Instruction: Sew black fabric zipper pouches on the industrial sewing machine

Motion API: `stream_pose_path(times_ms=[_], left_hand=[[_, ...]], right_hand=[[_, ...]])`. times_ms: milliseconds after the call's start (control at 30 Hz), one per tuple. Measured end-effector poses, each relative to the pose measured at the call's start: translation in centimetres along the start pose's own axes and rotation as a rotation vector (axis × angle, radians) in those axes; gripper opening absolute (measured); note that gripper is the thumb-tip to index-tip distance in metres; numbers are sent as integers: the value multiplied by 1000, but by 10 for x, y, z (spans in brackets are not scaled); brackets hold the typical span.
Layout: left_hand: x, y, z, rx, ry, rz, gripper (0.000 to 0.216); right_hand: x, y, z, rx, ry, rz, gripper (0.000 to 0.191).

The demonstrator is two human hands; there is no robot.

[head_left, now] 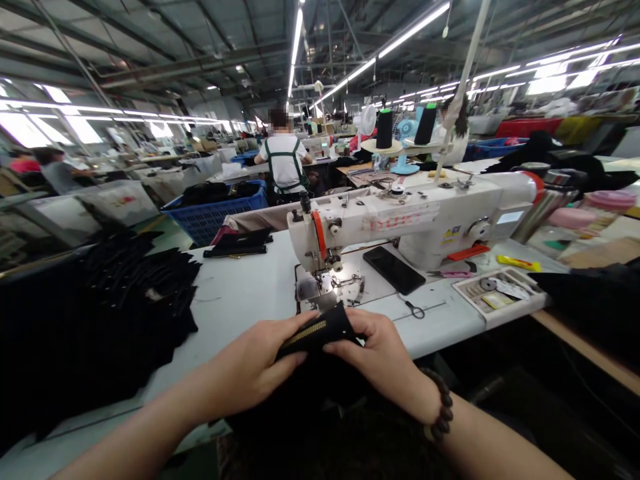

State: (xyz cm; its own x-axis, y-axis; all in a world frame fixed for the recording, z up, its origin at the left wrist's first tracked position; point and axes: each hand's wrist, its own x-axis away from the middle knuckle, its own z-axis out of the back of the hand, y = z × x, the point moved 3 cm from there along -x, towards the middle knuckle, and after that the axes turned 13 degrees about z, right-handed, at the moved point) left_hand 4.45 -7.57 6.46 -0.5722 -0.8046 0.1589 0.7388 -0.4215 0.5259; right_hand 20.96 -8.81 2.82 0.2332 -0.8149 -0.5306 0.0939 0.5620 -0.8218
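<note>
Black fabric (325, 363) with a gold-toned zip (309, 332) shows just before the sewing machine (385, 219), at six o'clock from its stitching head (303, 237); my left grip (253, 363) clamps the fabric at nine o'clock, my right grip (383, 350) at three, apparently to hold the edge flat. On the pale tabletop (240, 287), a phone (395, 269) lies at two, probably for easy reach.

Zippered fabric (320, 340) lost in shadow below, forearms (150, 420) cropped at bottom, machine lettering (397, 220) blurred
</note>
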Motion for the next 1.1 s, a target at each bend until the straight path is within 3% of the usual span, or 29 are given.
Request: stream_pose_path(times_ms=[133, 367, 600, 867, 1100], left_hand=[[-10, -18, -4, 250, -33, 166, 29], [-18, -52, -19, 846, -139, 378, 35], [-27, -56, -4, 665, 113, 408, 28], [-25, -64, -12, 837, 169, 521, 31], [-25, -69, -13, 772, 203, 520, 30]], right_hand=[[-12, 10, -5, 31, -56, -42, 2], [-30, 27, -13, 81, -90, -128, 13], [-45, 37, -27, 124, -134, -105, 17], [-52, 46, -29, 124, -136, -252, 14], [-57, 46, -34, 37, -223, -199, 9]])
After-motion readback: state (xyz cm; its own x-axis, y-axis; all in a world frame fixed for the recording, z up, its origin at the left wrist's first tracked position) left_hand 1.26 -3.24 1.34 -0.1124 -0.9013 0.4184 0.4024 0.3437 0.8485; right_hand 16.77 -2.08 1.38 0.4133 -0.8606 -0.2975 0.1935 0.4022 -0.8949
